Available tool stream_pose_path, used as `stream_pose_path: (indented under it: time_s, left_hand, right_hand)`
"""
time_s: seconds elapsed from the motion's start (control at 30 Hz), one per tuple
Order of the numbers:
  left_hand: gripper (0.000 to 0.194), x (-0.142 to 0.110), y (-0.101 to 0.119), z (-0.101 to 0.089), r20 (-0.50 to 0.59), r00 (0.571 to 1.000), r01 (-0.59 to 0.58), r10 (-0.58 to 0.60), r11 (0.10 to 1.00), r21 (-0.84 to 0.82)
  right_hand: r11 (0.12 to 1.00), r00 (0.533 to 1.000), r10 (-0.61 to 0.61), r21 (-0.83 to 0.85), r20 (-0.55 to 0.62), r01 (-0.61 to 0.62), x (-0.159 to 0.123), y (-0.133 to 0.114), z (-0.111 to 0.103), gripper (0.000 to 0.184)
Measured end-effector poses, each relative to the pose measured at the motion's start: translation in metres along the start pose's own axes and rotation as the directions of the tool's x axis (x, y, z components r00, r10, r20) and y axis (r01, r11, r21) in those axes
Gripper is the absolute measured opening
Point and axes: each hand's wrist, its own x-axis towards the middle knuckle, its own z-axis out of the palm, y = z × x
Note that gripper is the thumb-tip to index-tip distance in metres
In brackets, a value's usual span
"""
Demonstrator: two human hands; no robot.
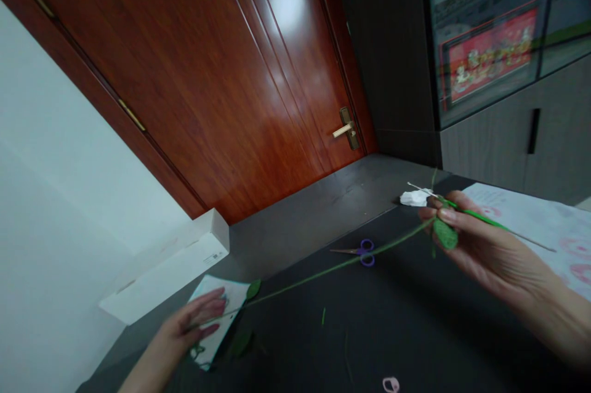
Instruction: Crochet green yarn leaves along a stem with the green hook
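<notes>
My right hand (480, 242) is closed around a thin green-wrapped wire stick (484, 218) and a small green leaf-like piece (444, 234), held above the dark table (415, 325). A long green stem (323, 270) runs from that hand down-left to my left hand (196, 319). My left hand pinches the stem's lower end and rests over a white paper card (231, 297). A green leaf (253, 288) sits on the stem beside the card.
Purple-handled scissors (362, 251) lie mid-table behind the stem. A white wad (415, 198) lies near the far edge, a printed sheet (545, 226) at right, a pink clip (390, 384) in front. A white box (170, 270), a wooden door (231, 72) and cabinets (508, 128) stand behind.
</notes>
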Motion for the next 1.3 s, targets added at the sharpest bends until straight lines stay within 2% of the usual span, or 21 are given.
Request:
stream_pose_path:
  time_s: [0.1,0.17,0.2,0.23,0.27,0.3,0.33,0.37,0.4,0.43,0.5,0.63,0.7,0.77,0.83,0.97,1.1,1.17,1.2,1.23,1.3]
  left_hand:
    - [0.036,-0.003,0.009,0.018,-0.008,1.000,-0.020,0.022,0.981,0.191]
    - [0.048,-0.014,0.034,0.048,-0.001,0.994,-0.104,0.106,0.974,0.201]
    - [0.052,-0.020,0.049,0.068,0.045,0.983,-0.182,0.177,0.968,0.174]
    - [0.052,-0.027,0.066,0.090,0.159,0.943,-0.306,0.291,0.949,0.081]
    - [0.048,-0.034,0.081,0.113,0.293,0.866,-0.399,0.406,0.913,-0.084]
    - [0.042,-0.039,0.094,0.135,0.407,0.761,-0.416,0.506,0.861,-0.291]
    - [0.038,-0.043,0.103,0.155,0.466,0.683,-0.352,0.563,0.812,-0.466]
    - [0.033,-0.045,0.110,0.171,0.489,0.634,-0.247,0.599,0.756,-0.606]
    - [0.027,-0.046,0.113,0.183,0.504,0.619,-0.088,0.602,0.691,-0.717]
    - [0.022,-0.045,0.113,0.191,0.488,0.629,0.038,0.605,0.603,-0.797]
    - [0.020,-0.042,0.108,0.195,0.444,0.651,0.142,0.616,0.476,-0.868]
    - [0.022,-0.039,0.101,0.184,0.337,0.703,0.182,0.626,0.299,-0.937]
    - [0.021,-0.040,0.103,0.182,0.304,0.752,0.133,0.584,0.318,-0.939]
    - [0.021,-0.041,0.105,0.187,0.298,0.778,0.073,0.553,0.391,-0.917]
    - [0.020,-0.043,0.106,0.196,0.311,0.769,0.061,0.559,0.420,-0.906]
    - [0.021,-0.045,0.107,0.202,0.316,0.760,0.124,0.568,0.350,-0.928]
    - [0.024,-0.047,0.110,0.184,0.340,0.732,0.270,0.591,0.206,-0.941]
    - [0.025,-0.047,0.111,0.173,0.306,0.726,0.271,0.616,0.153,-0.950]
    - [0.024,-0.047,0.112,0.169,0.274,0.725,0.217,0.632,0.168,-0.962]
    - [0.023,-0.047,0.112,0.168,0.251,0.728,0.130,0.638,0.230,-0.964]
    - [0.021,-0.046,0.109,0.171,0.236,0.733,-0.066,0.638,0.413,-0.908]
  right_hand:
    - [0.994,0.992,0.097,0.041,0.081,-0.101,-0.011,0.008,0.009,0.028]
    - [0.985,0.972,0.167,0.024,0.164,-0.173,-0.022,0.015,0.018,0.027]
    - [0.979,0.959,0.198,0.012,0.203,-0.205,-0.027,0.019,0.023,0.026]
    - [0.973,0.945,0.226,0.001,0.235,-0.232,-0.032,0.022,0.026,0.026]
    - [0.966,0.932,0.250,-0.006,0.263,-0.257,-0.036,0.025,0.029,0.025]
    - [0.961,0.921,0.267,-0.006,0.284,-0.277,-0.040,0.027,0.030,0.025]
    - [0.956,0.912,0.282,0.000,0.299,-0.295,-0.042,0.029,0.031,0.025]
    - [0.951,0.904,0.292,0.009,0.313,-0.310,-0.043,0.031,0.031,0.025]
    - [0.945,0.898,0.302,0.023,0.320,-0.325,-0.044,0.032,0.031,0.026]
    - [0.941,0.895,0.308,0.038,0.322,-0.337,-0.044,0.033,0.030,0.027]
    - [0.932,0.895,0.318,0.069,0.313,-0.356,-0.043,0.034,0.029,0.028]
    - [0.916,0.886,0.346,0.092,0.309,-0.390,-0.044,0.035,0.028,0.028]
    - [0.914,0.879,0.352,0.084,0.322,-0.397,-0.046,0.035,0.028,0.026]
    - [0.927,0.880,0.338,0.043,0.333,-0.372,-0.048,0.036,0.029,0.025]
    - [0.944,0.887,0.314,-0.015,0.339,-0.328,-0.049,0.036,0.029,0.025]
    - [0.946,0.879,0.310,-0.027,0.361,-0.322,-0.051,0.035,0.029,0.025]
    - [0.937,0.876,0.330,-0.007,0.351,-0.350,-0.051,0.035,0.029,0.026]
    - [0.933,0.879,0.336,0.005,0.339,-0.359,-0.051,0.035,0.030,0.027]
    - [0.934,0.881,0.336,0.007,0.333,-0.358,-0.051,0.035,0.031,0.027]
    - [0.935,0.885,0.334,0.006,0.323,-0.355,-0.051,0.034,0.032,0.026]
    - [0.943,0.897,0.319,-0.010,0.305,-0.332,-0.052,0.034,0.034,0.026]
